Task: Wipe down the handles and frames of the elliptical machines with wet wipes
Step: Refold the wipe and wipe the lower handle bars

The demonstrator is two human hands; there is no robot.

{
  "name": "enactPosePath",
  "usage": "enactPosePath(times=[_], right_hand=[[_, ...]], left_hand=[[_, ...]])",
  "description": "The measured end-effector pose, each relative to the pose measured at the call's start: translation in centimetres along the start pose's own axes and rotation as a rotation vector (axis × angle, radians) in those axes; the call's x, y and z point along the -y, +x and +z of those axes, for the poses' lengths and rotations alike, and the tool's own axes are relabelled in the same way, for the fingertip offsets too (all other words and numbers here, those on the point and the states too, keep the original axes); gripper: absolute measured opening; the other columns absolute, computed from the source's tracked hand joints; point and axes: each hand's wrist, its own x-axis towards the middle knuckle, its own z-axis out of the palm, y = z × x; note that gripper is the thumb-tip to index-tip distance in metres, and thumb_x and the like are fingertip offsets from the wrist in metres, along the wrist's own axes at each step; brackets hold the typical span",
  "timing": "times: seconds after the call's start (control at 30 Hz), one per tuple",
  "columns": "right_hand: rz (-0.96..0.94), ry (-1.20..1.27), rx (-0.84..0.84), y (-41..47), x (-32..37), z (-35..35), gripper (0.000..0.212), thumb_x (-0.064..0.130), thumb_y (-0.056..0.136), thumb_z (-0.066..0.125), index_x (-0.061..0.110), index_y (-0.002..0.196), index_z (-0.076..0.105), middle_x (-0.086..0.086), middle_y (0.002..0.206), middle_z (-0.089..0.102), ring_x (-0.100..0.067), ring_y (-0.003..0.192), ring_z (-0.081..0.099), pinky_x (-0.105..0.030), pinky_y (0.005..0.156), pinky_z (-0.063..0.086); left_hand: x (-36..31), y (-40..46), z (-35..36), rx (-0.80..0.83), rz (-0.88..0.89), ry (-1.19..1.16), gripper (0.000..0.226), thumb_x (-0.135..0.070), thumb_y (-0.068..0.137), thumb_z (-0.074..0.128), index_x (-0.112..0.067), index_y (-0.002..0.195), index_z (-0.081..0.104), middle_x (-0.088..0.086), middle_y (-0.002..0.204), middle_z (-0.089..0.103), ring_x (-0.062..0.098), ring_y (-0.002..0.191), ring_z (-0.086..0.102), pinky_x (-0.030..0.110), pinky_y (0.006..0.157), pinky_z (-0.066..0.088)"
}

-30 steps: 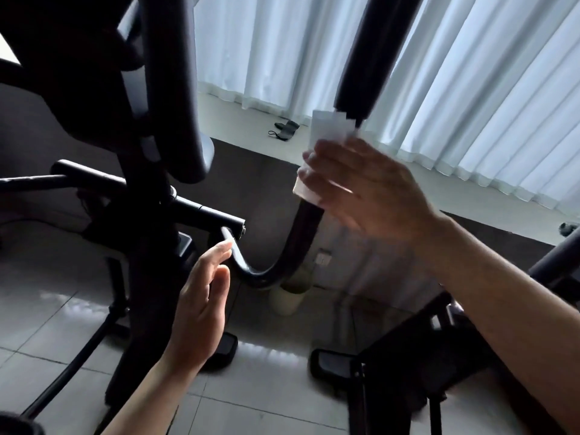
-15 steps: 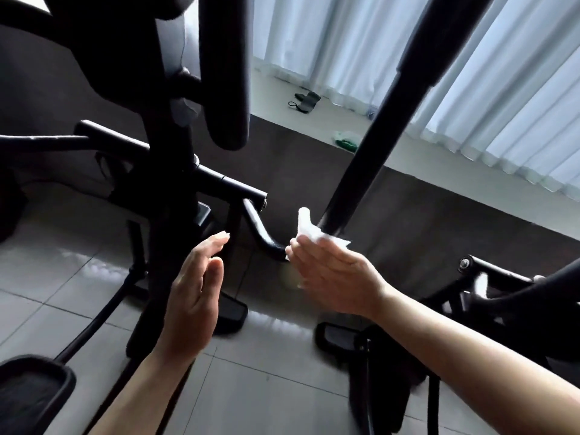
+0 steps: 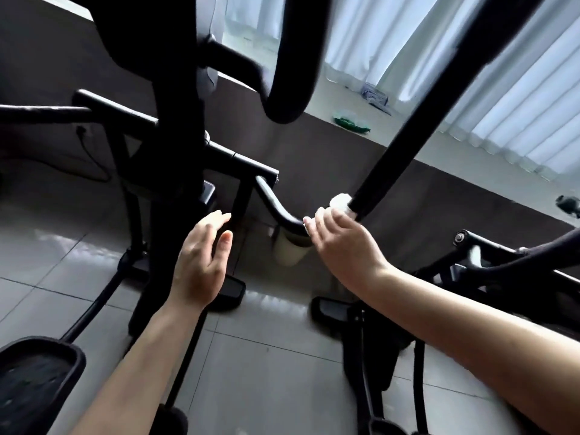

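Observation:
A black elliptical machine fills the view, with a thick central column (image 3: 175,158) and a long black handle bar (image 3: 417,127) slanting down from the upper right into a curved tube (image 3: 276,205). My right hand (image 3: 342,243) grips a white wet wipe (image 3: 340,203) wrapped round the lower end of that bar, near the bend. My left hand (image 3: 201,262) hovers open in front of the column, fingers straight, touching nothing.
A black pedal (image 3: 34,372) sits at the lower left. A second machine's frame (image 3: 489,255) stands at the right. Grey floor tiles (image 3: 266,365) lie below. White curtains (image 3: 486,73) hang over a ledge holding a green packet (image 3: 350,120).
My right hand slid the wipe down the slanted handle bar from high up to its lower end near the bend. My left hand stayed open in about the same place.

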Motion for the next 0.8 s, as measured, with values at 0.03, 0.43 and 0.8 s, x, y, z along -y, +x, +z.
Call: enactPosePath(times=[0.03, 0.43, 0.8], right_hand=[[0.024, 0.001, 0.061, 1.0, 1.5, 0.1, 0.06, 0.009, 0.086, 0.022, 0.017, 0.124, 0.068, -0.013, 0.112, 0.071, -0.027, 0.101, 0.067, -0.039, 0.095, 0.045], [0.343, 0.452, 0.584, 14.5, 10.3, 4.3, 0.049, 0.012, 0.083, 0.039, 0.031, 0.112, 0.073, -0.01, 0.105, 0.074, -0.025, 0.078, 0.069, -0.037, 0.069, 0.053], [0.424, 0.504, 0.594, 9.1, 9.3, 1.7, 0.051, 0.004, 0.081, 0.031, -0.002, 0.111, 0.071, -0.031, 0.109, 0.067, -0.047, 0.081, 0.066, -0.05, 0.075, 0.051]], left_hand=[[0.6, 0.4, -0.6, -0.003, -0.004, 0.027, 0.057, -0.044, 0.098, 0.032, -0.007, 0.135, 0.054, 0.011, 0.141, 0.052, 0.022, 0.133, 0.044, 0.027, 0.113, 0.028], [7.7, 5.8, -5.4, 0.22, -0.176, 0.51, 0.056, -0.037, 0.103, 0.037, -0.029, 0.155, 0.019, -0.004, 0.165, 0.004, 0.014, 0.151, 0.001, 0.048, 0.12, -0.001], [10.7, 9.3, -4.2, 0.437, -0.383, 0.77, 0.068, -0.046, 0.104, 0.024, -0.024, 0.154, -0.015, -0.001, 0.162, -0.023, 0.02, 0.148, -0.022, 0.05, 0.12, -0.002]])
